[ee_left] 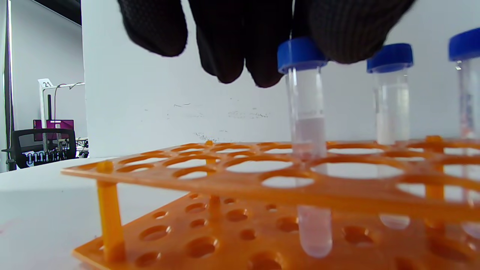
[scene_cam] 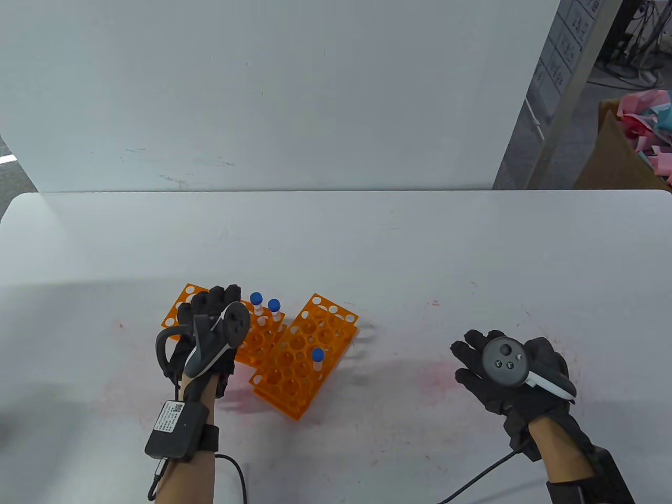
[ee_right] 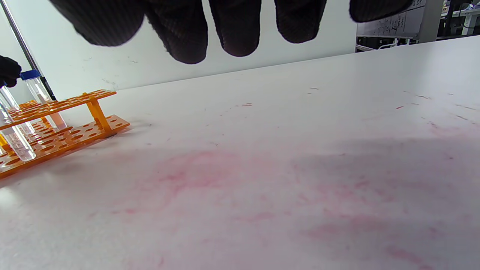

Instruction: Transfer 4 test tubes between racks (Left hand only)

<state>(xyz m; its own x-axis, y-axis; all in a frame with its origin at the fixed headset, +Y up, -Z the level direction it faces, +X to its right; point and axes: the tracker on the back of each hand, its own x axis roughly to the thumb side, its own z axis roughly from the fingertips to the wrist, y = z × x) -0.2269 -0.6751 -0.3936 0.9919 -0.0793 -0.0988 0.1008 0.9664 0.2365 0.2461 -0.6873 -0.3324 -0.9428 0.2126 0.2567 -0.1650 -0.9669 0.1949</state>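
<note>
Two orange racks lie side by side. My left hand (scene_cam: 215, 317) hovers over the left rack (scene_cam: 184, 296) and hides part of it. In the left wrist view my fingertips (ee_left: 337, 41) pinch the blue cap of a clear test tube (ee_left: 305, 112) that stands in a hole of this rack (ee_left: 210, 180). Two more blue-capped tubes (scene_cam: 256, 300) (scene_cam: 274, 305) stand in the same rack, to the right of my hand. The right rack (scene_cam: 294, 362) holds one tube (scene_cam: 317, 355). My right hand (scene_cam: 504, 367) is spread open and empty over the table, far right of the racks.
The white table (scene_cam: 399, 252) has faint pink stains around the racks and under my right hand. A white wall panel (scene_cam: 262, 94) stands behind the table's far edge. In the right wrist view the racks (ee_right: 56, 112) sit at the far left.
</note>
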